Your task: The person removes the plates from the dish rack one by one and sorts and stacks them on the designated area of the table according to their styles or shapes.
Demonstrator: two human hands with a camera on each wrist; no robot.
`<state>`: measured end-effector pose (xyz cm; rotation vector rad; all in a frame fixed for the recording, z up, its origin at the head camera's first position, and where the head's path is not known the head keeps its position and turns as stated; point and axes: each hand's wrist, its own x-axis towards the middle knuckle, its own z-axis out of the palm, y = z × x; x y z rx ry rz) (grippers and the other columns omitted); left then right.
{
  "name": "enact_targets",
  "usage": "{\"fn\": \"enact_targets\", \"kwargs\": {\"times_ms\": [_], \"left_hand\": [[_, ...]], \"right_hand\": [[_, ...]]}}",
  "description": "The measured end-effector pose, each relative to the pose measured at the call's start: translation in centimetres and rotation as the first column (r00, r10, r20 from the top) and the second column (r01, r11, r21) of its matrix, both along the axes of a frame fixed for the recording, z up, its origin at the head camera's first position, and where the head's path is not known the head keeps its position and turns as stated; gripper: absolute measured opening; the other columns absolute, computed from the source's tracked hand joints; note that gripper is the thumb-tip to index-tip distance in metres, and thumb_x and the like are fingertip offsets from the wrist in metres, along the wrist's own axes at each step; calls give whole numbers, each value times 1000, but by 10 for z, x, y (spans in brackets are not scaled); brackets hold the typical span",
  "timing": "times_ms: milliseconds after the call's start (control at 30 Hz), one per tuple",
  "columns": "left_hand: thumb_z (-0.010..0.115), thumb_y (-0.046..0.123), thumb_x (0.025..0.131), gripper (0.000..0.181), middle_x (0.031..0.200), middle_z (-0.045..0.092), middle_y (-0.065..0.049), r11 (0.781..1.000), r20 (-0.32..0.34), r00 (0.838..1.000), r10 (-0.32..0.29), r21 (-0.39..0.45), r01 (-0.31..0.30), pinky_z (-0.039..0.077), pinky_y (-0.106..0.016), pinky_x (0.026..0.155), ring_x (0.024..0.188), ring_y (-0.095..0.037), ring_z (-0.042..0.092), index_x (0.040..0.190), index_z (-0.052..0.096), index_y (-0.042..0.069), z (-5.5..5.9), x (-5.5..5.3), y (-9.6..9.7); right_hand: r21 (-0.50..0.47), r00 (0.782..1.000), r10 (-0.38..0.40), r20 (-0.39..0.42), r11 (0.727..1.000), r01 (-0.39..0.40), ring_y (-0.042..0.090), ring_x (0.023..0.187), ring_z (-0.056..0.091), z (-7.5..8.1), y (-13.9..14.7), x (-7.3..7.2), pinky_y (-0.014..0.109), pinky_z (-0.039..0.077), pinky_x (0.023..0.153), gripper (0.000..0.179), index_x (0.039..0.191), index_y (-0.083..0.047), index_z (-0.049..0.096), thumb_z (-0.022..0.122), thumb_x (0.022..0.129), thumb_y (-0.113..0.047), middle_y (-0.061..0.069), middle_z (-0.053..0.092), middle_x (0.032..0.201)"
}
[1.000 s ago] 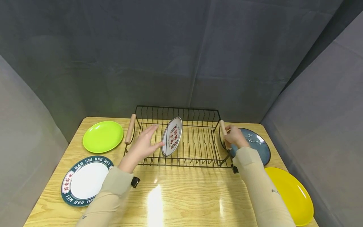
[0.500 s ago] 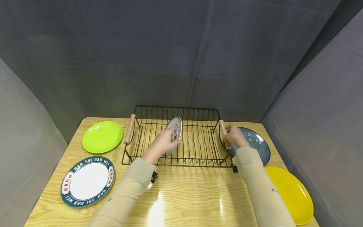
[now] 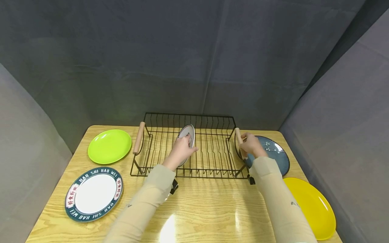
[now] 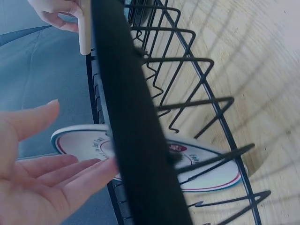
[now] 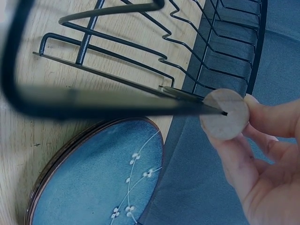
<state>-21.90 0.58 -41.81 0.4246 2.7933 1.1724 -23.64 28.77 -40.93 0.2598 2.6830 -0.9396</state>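
Note:
A white plate with printed lettering (image 3: 187,130) stands on edge in the black wire dish rack (image 3: 138,176), near its middle. Over the plate's printed face is my left hand (image 3: 181,150). In the left wrist view its fingers (image 4: 89,178) extend nearly straight against that face, while the thumb points away from the rim. My right hand (image 3: 252,145) grips the round wooden handle (image 5: 225,124) at the rack's right end, thumb on one side and fingers on the other. Part of the white plate is hidden behind my left hand.
On the left lie a lime green plate (image 3: 110,146) and a white plate with a dark green lettered rim (image 3: 95,194). A blue plate with a blossom pattern (image 3: 275,157) is beside the rack's right end, and a yellow plate (image 3: 313,209) lies nearer. Grey cloth (image 3: 182,60) hangs behind.
My left hand has moved right from the rack's left part to the white plate's face. The right hand keeps its grip on the handle. The plate stands in the same place.

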Motion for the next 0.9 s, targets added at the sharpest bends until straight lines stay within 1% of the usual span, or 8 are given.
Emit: {"fn": "enact_targets", "kwargs": {"times_ms": [67, 200, 400, 433, 500, 567, 633, 900], "left_hand": [[66, 24, 83, 59, 123, 53, -25, 1000, -8, 1000, 17, -10, -17, 45, -40, 91, 110, -34, 54, 129, 46, -8, -2, -1, 2], [66, 23, 84, 52, 106, 62, -25, 999, 12, 999, 32, 0, -32, 50, -40, 80, 91, -33, 62, 125, 51, -7, -4, 0, 5], [62, 17, 87, 49, 127, 52, -20, 998, 46, 997, 68, -2, -68, 50, -35, 78, 82, -24, 63, 129, 48, -4, -7, 2, 12], [62, 16, 87, 48, 127, 52, -19, 997, 44, 996, 74, -6, -74, 50, -34, 74, 72, -22, 62, 129, 48, -4, -8, 2, 13], [61, 13, 87, 46, 126, 53, -19, 997, 41, 996, 84, -1, -84, 48, -30, 62, 51, -17, 53, 129, 49, -3, -9, 3, 14], [60, 9, 87, 44, 125, 54, -20, 997, 30, 996, 83, 8, -83, 46, -27, 53, 48, -15, 51, 128, 50, -3, -10, 3, 14], [58, 6, 88, 43, 124, 54, -21, 997, 27, 997, 76, 27, -76, 39, -24, 44, 36, -11, 35, 128, 49, -3, -11, 3, 14], [54, 1, 87, 38, 122, 55, -21, 993, 4, 997, 78, 85, -78, 31, -19, 37, 37, -9, 35, 125, 53, -4, -14, 3, 10]], "right_hand": [[0, 1000, 0, -1, 1000, 0, 41, 101, 52, 0, 0, 0, 48, 48, 79, 47, 133, 5, 33, 48, 90, -7, 29, 44, 122], [-7, 1000, -6, 3, 1000, 6, 41, 102, 52, -1, 0, -1, 49, 47, 81, 48, 134, 4, 32, 48, 90, -7, 29, 44, 121], [-4, 1000, -13, 9, 1000, 13, 41, 100, 53, 0, 0, -1, 49, 47, 81, 48, 134, 4, 32, 48, 91, -7, 29, 44, 122], [-3, 1000, -14, 11, 1000, 14, 41, 100, 53, 0, 0, -1, 49, 47, 81, 48, 134, 4, 32, 49, 91, -7, 29, 44, 122], [3, 1000, -10, 10, 1000, 10, 41, 100, 53, 0, 0, -1, 49, 46, 81, 48, 134, 4, 32, 49, 91, -8, 29, 43, 122], [4, 1000, -11, 11, 1000, 11, 40, 101, 52, 0, 1, -1, 50, 46, 82, 48, 134, 4, 32, 49, 91, -8, 29, 43, 123], [6, 1000, -10, 11, 1000, 9, 40, 100, 52, 0, 1, 0, 49, 46, 81, 48, 134, 4, 32, 48, 91, -9, 29, 43, 123], [-6, 1000, -11, 7, 1000, 11, 40, 100, 53, 1, 0, 0, 49, 47, 81, 49, 135, 4, 32, 48, 91, -8, 29, 44, 122]]}}
